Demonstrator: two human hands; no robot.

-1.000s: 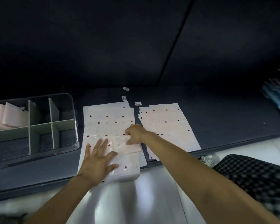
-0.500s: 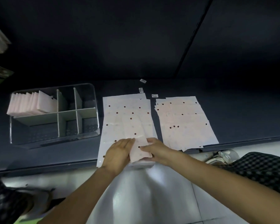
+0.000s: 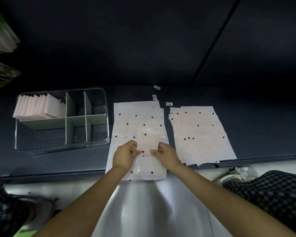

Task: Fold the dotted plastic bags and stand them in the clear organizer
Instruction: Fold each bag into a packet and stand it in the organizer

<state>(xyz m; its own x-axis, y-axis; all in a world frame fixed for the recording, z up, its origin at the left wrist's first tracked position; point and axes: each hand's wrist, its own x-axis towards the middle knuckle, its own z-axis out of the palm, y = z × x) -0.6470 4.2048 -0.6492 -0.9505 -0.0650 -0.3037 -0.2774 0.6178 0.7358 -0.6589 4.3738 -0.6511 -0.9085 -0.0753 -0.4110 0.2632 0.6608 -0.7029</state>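
A folded dotted plastic bag point(image 3: 147, 139) is held up between both hands above a flat stack of pink dotted bags point(image 3: 138, 120). My left hand point(image 3: 125, 155) pinches its lower left edge. My right hand point(image 3: 166, 155) pinches its lower right edge. A second, fanned stack of dotted bags point(image 3: 200, 134) lies to the right. The clear organizer point(image 3: 61, 146) with green dividers stands at the left on the dark shelf. Several folded bags point(image 3: 39, 107) stand upright in its back left compartment.
Small white labels point(image 3: 157, 87) lie on the dark shelf behind the stacks. The shelf's front edge runs under my wrists, with a pale floor below. Checked trouser legs and a shoe point(image 3: 237, 172) show at the right; packaged goods point(image 3: 0, 35) hang at the upper left.
The left hand lifted off the flat stack and joined the right hand. Both now pinch the small folded bag by its lower edges, holding it more upright. The camera view shifted left.
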